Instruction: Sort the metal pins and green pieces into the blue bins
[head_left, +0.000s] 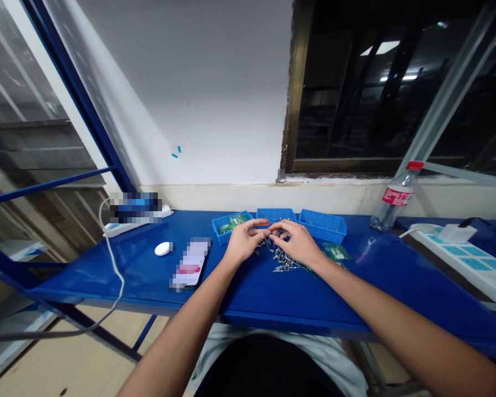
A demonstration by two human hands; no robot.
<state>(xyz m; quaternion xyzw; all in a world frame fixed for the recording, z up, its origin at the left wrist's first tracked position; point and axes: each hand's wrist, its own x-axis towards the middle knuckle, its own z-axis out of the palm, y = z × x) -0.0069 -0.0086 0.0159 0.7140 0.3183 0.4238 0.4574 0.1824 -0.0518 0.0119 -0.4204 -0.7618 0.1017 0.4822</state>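
My left hand (pixel 243 241) and my right hand (pixel 298 242) meet above the table, fingertips close together. The fingers of both are bent inward and closed; whatever they hold is too small or hidden to name. Beneath and between them lies a loose pile of small metal rivets (pixel 284 262), partly covered by my right hand. Just behind my hands stand three blue bins: the left bin (pixel 220 234) holds green-tinted plastic bags (pixel 233 221), the middle bin (pixel 276 213) is partly hidden by my fingers, and the right bin (pixel 324 222) has a few small pieces inside.
A phone (pixel 192 263) and a white oval object (pixel 162 249) lie left on the blue table (pixel 240 298). A green plastic bag (pixel 336 251) lies beside my right wrist. A red-capped bottle (pixel 394 198) stands back right, near a power strip (pixel 467 256). A cable (pixel 118 270) hangs at left.
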